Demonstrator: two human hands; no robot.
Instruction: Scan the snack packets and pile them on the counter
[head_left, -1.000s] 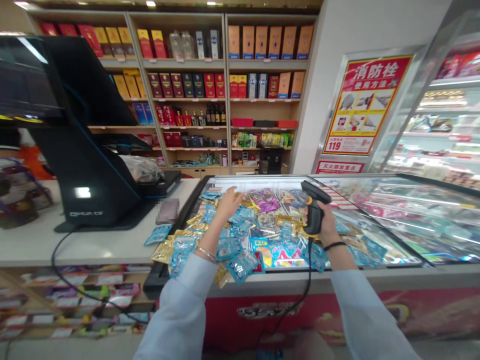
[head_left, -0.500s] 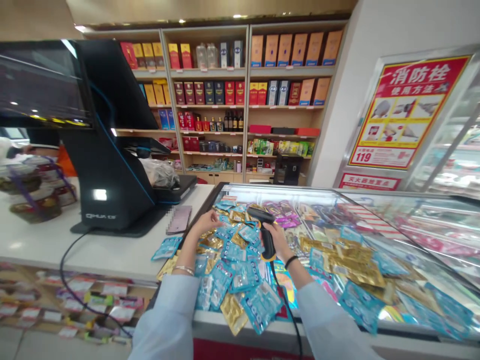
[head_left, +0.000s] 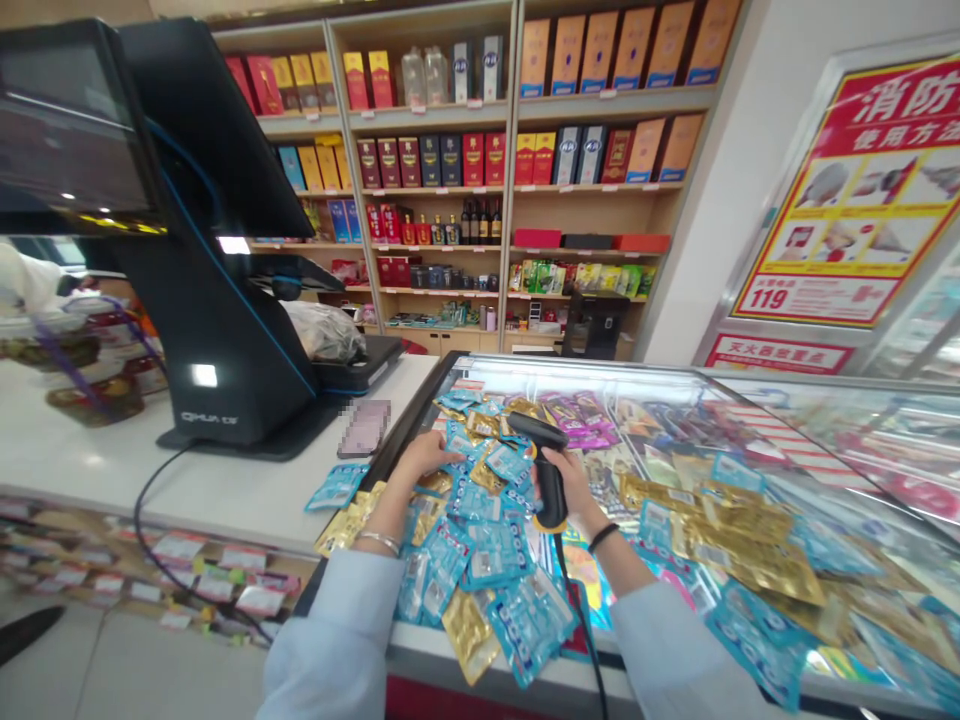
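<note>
My right hand [head_left: 576,485] grips a black barcode scanner [head_left: 545,463] by its handle, its head aimed left over a heap of blue and gold snack packets [head_left: 480,540]. The heap lies on the glass lid of a chest freezer [head_left: 862,470]. My left hand [head_left: 424,455] rests on the packets at the heap's left side, fingers curled down onto a gold and blue one. The scanner's cable [head_left: 581,625] runs down past the freezer's front edge.
A black checkout terminal [head_left: 210,300] stands on the white counter [head_left: 112,470] at left, with a phone [head_left: 364,428] beside it. Shelves of boxed bottles [head_left: 480,160] fill the back wall. A red fire-hydrant poster [head_left: 847,220] hangs at right. Baskets [head_left: 82,370] sit far left.
My right hand brought the scanner from the right side of the pile to its left part, close to my left hand. My view shifted left and nearer to the counter.
</note>
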